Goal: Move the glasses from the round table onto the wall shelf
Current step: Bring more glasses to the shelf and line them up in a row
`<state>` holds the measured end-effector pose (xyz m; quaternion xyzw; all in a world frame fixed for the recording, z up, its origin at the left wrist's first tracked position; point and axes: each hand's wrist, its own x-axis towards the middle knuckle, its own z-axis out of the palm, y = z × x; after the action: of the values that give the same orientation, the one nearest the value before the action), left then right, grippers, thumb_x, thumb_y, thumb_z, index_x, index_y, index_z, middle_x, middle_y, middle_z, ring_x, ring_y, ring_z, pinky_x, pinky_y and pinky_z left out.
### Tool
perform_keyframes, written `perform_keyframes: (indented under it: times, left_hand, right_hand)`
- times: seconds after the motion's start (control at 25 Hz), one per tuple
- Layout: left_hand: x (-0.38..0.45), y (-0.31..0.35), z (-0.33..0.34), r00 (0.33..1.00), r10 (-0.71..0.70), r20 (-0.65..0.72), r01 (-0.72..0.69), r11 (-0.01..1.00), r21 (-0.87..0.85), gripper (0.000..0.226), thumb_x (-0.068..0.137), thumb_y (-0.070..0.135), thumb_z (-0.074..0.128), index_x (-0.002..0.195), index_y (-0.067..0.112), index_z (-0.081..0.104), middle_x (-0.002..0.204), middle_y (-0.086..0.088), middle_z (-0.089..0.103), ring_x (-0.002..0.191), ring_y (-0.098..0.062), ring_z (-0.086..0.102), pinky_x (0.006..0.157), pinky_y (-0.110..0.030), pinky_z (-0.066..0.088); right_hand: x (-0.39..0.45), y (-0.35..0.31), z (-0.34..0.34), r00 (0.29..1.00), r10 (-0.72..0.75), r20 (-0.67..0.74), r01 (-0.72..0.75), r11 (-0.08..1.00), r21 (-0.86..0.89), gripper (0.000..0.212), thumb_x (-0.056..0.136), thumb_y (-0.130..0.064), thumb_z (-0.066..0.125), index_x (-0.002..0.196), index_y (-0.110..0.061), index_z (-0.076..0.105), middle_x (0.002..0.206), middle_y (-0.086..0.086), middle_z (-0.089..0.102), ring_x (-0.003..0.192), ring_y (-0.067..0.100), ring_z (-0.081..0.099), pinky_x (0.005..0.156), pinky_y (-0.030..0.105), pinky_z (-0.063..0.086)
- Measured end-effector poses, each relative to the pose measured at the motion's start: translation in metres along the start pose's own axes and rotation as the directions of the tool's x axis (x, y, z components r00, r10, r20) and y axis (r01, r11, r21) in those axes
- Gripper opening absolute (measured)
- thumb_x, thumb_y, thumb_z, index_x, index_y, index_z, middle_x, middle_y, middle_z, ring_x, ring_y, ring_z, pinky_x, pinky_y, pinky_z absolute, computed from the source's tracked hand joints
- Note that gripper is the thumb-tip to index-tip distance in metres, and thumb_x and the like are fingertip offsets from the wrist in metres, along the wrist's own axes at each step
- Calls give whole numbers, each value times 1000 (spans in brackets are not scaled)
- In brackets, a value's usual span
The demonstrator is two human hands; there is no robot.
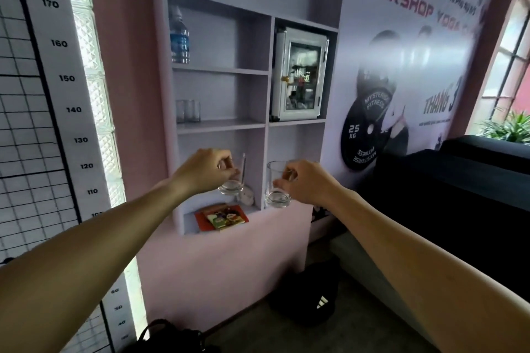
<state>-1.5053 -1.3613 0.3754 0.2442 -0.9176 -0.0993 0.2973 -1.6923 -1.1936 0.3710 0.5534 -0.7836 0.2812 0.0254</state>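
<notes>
Glasses are in both hands, held in the air in front of the wall shelf (220, 126), each one upright with its long axis vertical. Left hand (205, 170) pinches the rim of the left glass (231, 186) from above with curled fingers; right hand (301, 183) pinches the rim of the right glass (276, 189) the same way. Both glasses hang below the fingers, at the level of the lowest compartment. Two other glasses (187, 111) already stand on the middle board, above and a little left of the hands, so I judge the next move must go up and forward; the left hand is nearer to them. Left glass is partly covered by the fingers and its edge is blurred. Round table is not visible
</notes>
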Motion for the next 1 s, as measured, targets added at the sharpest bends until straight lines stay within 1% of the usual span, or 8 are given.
perform_keyframes:
  times: [0.08,0.24,0.32,0.48,0.68,0.76,0.92,1.0]
  left_hand:
    - [23,-18,7,1000,-6,-9,6,1000,4,23,83,36,73,67,28,58,67,11,60,66,-13,57,56,-24,39]
    - [84,-58,14,999,-47,0,47,999,13,19,84,38,72,76,23,64,81,2,68,78,-18,63,73,-35,51]
    - [119,-77,10,998,-59,-21,59,998,12,19,85,39,71,76,24,63,78,2,68,76,-18,65,71,-35,51]
    - [185,-123,3,994,-69,-83,71,997,27,19,86,40,70,80,22,65,74,4,69,73,-16,65,67,-33,51]
    - [228,-173,2,976,-31,-215,58,991,120,21,87,36,70,80,17,66,82,2,68,75,-19,64,68,-34,51]
    - [239,-192,1,975,-25,-222,58,988,144,21,87,37,68,81,17,66,87,6,67,77,-17,64,70,-34,52]
    - [252,-216,4,964,-59,-259,106,980,171,19,85,32,72,73,27,59,77,13,62,73,-14,62,64,-25,46]
    - [258,-223,6,953,-93,-290,155,968,199,19,84,31,74,74,21,62,76,9,64,71,-15,62,63,-26,45]
  right_hand:
    - [32,7,16,998,-47,33,47,999,-4,19,85,-45,69,77,-30,60,82,-7,62,77,14,60,72,34,55]
    - [116,14,31,993,-107,55,109,994,-26,21,84,-48,68,80,-28,62,89,-1,67,82,19,62,75,36,55]
    - [163,12,32,992,-125,26,126,992,-23,21,84,-46,68,81,-26,64,89,-1,67,84,21,62,77,38,54]
    - [254,8,39,985,-170,-30,170,985,5,21,84,-45,68,73,-28,60,74,-8,61,80,20,61,73,34,52]
    - [340,6,58,978,-199,-56,203,976,82,23,83,-51,67,76,-30,61,80,-11,64,76,13,61,68,29,50]
    - [369,5,69,977,-208,-52,213,967,140,24,81,-51,68,80,-28,64,81,-11,65,75,12,62,70,31,54]
    - [414,0,94,958,-284,-37,285,937,201,24,81,-49,70,85,-25,68,91,-4,69,83,17,65,79,35,56]
    - [434,-2,102,943,-332,-32,331,922,201,22,81,-47,70,84,-25,68,91,-3,69,85,18,64,79,34,54]
